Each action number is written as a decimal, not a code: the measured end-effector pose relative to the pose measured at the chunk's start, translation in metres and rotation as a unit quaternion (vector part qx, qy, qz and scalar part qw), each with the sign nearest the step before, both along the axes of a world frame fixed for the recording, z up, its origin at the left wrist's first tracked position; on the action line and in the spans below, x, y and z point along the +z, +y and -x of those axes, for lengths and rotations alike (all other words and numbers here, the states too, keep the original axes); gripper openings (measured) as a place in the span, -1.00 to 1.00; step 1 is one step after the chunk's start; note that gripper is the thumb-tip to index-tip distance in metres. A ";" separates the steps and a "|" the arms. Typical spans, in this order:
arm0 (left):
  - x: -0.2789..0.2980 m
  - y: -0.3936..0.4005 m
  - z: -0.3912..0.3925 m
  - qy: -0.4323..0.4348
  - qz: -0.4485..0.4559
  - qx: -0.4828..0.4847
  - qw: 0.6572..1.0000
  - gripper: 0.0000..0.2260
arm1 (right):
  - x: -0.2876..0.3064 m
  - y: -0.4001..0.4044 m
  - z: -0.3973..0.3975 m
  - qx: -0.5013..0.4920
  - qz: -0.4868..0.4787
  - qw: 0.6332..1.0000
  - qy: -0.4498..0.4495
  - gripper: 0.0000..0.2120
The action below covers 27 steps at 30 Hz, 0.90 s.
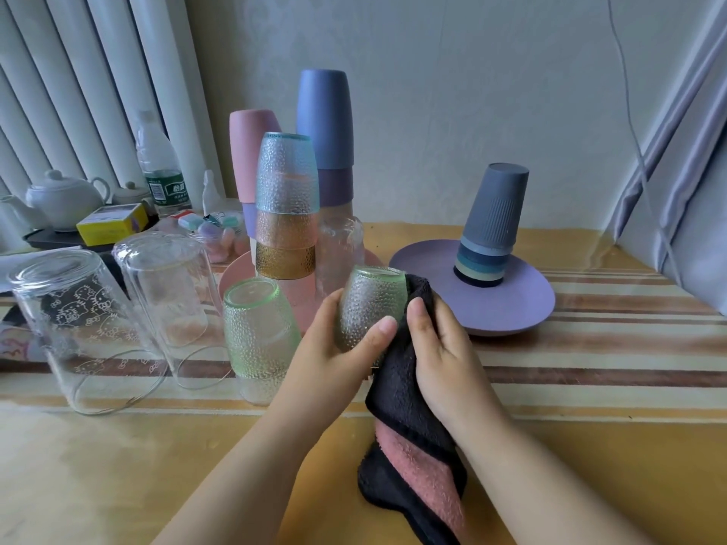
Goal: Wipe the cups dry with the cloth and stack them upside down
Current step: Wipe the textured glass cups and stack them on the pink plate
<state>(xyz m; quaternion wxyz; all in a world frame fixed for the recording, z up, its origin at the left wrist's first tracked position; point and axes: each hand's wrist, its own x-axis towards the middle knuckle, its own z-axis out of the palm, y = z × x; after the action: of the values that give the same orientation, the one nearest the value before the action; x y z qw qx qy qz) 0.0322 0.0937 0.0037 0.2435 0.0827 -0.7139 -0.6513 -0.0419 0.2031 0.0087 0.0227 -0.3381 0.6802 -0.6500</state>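
Hands were together above the table [590, 387]: left hand [338, 348] gripped dimpled glass [371, 304], base up, axis near upright; right hand [436, 348] pressed dark cloth [409, 391] on its side. Glass stack [286, 206] stood just behind-left, nearer left hand.

Both forearms are bare, without sleeves, and short nails tip the fingers [387, 328].

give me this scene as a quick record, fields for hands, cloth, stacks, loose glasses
left hand: grips green glass
right hand: presses cloth to that glass
cloth: dark with pink side, hangs down
stacks: dimpled glasses on pink plate; grey cups on purple plate
loose glasses: two clear, one green, upside down
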 end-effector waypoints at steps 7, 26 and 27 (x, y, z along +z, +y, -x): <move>0.005 -0.001 -0.009 -0.103 -0.009 -0.101 0.990 -0.64 | 0.015 0.014 0.007 0.004 0.048 0.996 -0.082 -0.75; -0.010 0.006 -0.003 -0.080 -0.064 -0.094 0.990 -0.38 | 0.018 0.012 0.011 -0.084 0.095 0.992 -0.021 -0.69; -0.011 0.004 -0.002 -0.079 -0.067 -0.086 0.991 -0.24 | 0.017 0.013 0.012 -0.084 0.096 0.991 -0.026 -0.68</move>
<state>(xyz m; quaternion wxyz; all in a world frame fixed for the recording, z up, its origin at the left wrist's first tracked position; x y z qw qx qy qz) 0.0343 0.0973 -0.0072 0.1231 0.0887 -0.6904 -0.7074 -0.0541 0.2158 0.0257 -0.0468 -0.2631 0.6395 -0.7208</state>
